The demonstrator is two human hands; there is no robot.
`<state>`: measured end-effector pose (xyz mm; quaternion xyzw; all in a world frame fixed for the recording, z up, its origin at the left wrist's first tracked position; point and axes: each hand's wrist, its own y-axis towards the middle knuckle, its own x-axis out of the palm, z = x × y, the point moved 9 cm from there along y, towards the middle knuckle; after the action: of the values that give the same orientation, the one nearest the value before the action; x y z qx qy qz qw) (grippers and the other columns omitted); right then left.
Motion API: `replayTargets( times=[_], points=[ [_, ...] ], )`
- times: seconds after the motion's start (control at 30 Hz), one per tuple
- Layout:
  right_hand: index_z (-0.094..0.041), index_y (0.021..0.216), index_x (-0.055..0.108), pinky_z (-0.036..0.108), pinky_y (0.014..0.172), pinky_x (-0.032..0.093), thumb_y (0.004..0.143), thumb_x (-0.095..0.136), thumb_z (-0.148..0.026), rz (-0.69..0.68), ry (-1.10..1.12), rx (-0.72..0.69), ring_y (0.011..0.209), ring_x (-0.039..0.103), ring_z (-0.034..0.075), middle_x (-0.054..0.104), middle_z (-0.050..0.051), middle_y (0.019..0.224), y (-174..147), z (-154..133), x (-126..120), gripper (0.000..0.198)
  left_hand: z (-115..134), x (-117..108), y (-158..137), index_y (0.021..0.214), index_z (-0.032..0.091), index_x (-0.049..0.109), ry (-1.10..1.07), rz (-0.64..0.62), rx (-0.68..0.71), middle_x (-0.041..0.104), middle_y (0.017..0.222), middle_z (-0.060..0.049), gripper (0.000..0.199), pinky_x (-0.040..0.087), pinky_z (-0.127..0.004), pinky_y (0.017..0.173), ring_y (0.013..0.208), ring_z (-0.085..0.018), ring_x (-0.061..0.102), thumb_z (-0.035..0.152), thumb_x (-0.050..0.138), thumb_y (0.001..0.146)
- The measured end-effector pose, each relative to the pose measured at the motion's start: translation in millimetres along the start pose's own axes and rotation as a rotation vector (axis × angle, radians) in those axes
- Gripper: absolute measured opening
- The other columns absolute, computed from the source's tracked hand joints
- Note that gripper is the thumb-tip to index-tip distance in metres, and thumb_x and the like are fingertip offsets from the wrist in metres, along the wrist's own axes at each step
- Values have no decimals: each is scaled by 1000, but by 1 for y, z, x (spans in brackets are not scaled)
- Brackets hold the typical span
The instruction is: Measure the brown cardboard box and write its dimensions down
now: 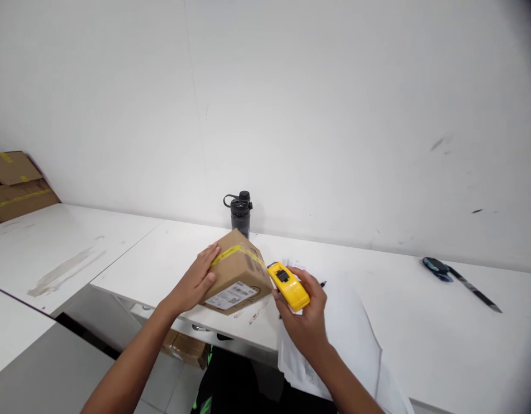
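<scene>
A taped cardboard box (239, 273) is tilted over the front of the white table. My left hand (196, 282) grips its left side, fingers on the upper face and thumb near the front. Yellow tape crosses the box, and a white printed label (232, 295) is on the face towards me. Closed around a yellow tape measure (291, 287) with a black lock button is my right hand (311, 313); the tape measure's front end is close to the box's right corner. A dark pen end (323, 283) shows behind that hand; I cannot tell whether it is held.
Behind the box stands a dark water bottle (240, 213). White papers (347, 333) lie under my right arm, overhanging the table's front edge. To the right is a tape roll with a dark strip (474, 290). Boxes (19, 192) are stacked far left; another box (188, 349) sits below the table.
</scene>
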<state>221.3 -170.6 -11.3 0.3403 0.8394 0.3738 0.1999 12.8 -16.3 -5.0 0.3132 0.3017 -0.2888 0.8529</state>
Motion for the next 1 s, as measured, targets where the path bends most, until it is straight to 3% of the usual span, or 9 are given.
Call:
replayTargets(
  times=[0.07, 0.13, 0.3, 0.43, 0.57, 0.73, 0.87, 1.0],
  points=[
    [-24, 125, 46, 42, 82, 58, 80, 70, -31, 11, 29, 82, 103, 63, 26, 60, 12, 115, 11, 7, -5, 52, -21, -11, -27, 154, 23, 20, -122, 105, -20, 13, 162, -7, 82, 9, -41, 122, 149, -28, 13, 71, 31, 88],
    [-24, 120, 48, 40, 79, 58, 75, 75, -37, -56, 70, 169, 98, 64, 24, 59, 10, 112, 27, 13, 6, 55, -40, -11, -49, 154, 21, 19, -232, 168, -67, 12, 162, -10, 90, 12, -42, 122, 148, -30, 15, 76, 29, 84],
    [-25, 115, 50, 36, 77, 57, 72, 76, -42, -547, 254, 256, 91, 65, 21, 63, 4, 107, 67, 0, 98, 53, -59, 13, -66, 148, 20, 31, -624, 277, -219, 34, 155, -13, 88, 27, -42, 117, 143, -29, 31, 79, 19, 84],
    [-24, 114, 48, 34, 70, 55, 76, 71, -44, -808, 270, 206, 83, 64, 19, 65, 1, 98, 73, -29, 164, 49, -50, 21, -61, 148, 21, 28, -759, 379, -341, 35, 154, -14, 88, 32, -43, 115, 140, -31, 37, 72, 52, 80],
    [-24, 114, 49, 34, 73, 50, 80, 66, -45, -940, 104, 93, 82, 63, 20, 66, 1, 95, 62, -46, 198, 44, -35, 25, -59, 144, 18, 32, -796, 455, -402, 40, 151, -15, 85, 32, -41, 115, 139, -31, 38, 58, 65, 78],
    [-24, 116, 48, 33, 73, 46, 82, 63, -42, -1022, -42, -8, 86, 62, 22, 66, 3, 99, 50, -53, 202, 41, -26, 26, -65, 152, 23, 19, -797, 581, -424, 32, 156, -10, 78, 30, -38, 116, 143, -26, 33, 39, 59, 87],
    [-27, 116, 47, 34, 72, 46, 82, 61, -46, -980, -140, 65, 86, 63, 23, 66, 2, 101, 55, -42, 182, 41, -28, 26, -67, 144, 19, 42, -714, 594, -469, 40, 152, -8, 56, 26, -37, 119, 142, -24, 35, 34, 50, 91],
    [-27, 114, 46, 34, 70, 48, 83, 60, -48, -950, -148, 163, 83, 64, 23, 67, 1, 96, 55, -28, 151, 40, -26, 24, -64, 142, 16, 45, -685, 578, -484, 45, 149, -7, 53, 27, -37, 118, 140, -23, 39, 32, 46, 92]
  ],
)
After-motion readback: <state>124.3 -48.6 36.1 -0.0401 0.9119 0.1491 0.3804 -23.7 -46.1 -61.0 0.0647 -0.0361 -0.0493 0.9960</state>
